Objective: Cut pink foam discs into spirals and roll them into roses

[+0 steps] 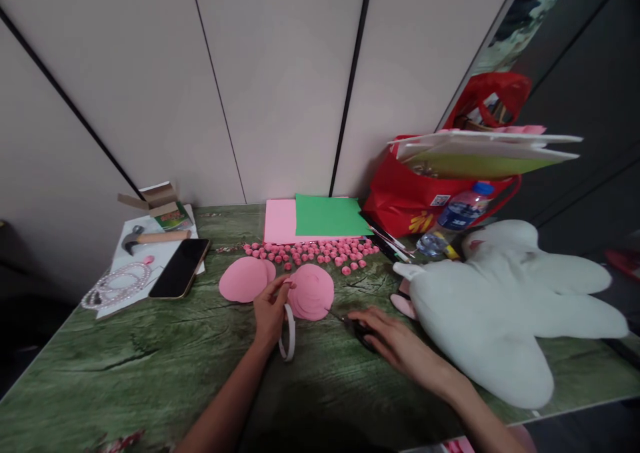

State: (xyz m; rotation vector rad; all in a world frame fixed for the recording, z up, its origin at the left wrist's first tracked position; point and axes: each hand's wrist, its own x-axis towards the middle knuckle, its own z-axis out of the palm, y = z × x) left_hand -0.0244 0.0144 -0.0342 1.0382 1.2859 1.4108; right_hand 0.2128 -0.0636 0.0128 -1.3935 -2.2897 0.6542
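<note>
My left hand [270, 309] is closed, pinching a small pink paper piece [289, 283] at the fingertips. A narrow white tape roll [287, 346] hangs on edge against its fingers. Under and beside these fingertips lies a pink paper circle with spiral cut lines [315, 293]. To its left are plain pink paper circles [243, 279], overlapping. My right hand [385, 336] lies low over the table with its fingers on the black handles of a pair of scissors [364, 336]. The thin scissor blades point left toward the spiral circle's edge.
Several rolled pink paper flowers [320, 249] lie behind the circles, before green paper [330, 216]. A phone [180, 268], hammer [155, 237] and bead strings [117, 285] are left. Right stand a plush toy [490, 306], bottle [457, 216] and red bag [395, 196].
</note>
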